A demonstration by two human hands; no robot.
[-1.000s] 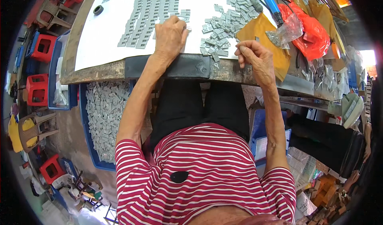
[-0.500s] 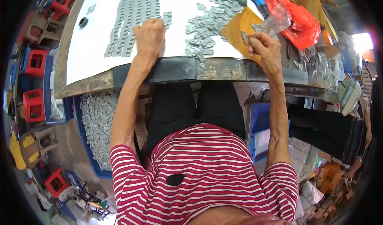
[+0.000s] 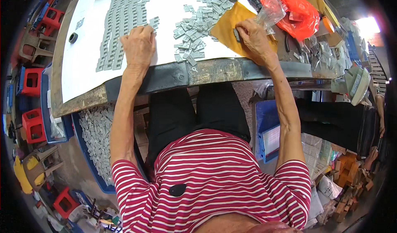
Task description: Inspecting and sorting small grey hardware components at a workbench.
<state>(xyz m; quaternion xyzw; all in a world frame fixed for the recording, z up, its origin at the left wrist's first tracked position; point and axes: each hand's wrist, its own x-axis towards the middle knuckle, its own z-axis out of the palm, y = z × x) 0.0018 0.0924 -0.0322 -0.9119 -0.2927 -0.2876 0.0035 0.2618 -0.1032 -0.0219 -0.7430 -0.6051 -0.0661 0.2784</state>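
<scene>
Where right hand (image 3: pixel 253 38) covers yellow sheet (image 3: pixel 230 26), grip unclear.

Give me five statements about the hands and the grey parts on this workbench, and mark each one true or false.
1. The left hand rests palm down at the near end of the rows of grey parts. True.
2. The right hand lies on the white sheet. False: it is over the yellow sheet.
3. A loose heap of grey parts lies between the two hands. True.
4. The orange plastic bag sits left of the rows. False: it lies beyond the right hand, on the right.
5. The blue bin under the bench holds red stools. False: it holds grey parts.
</scene>
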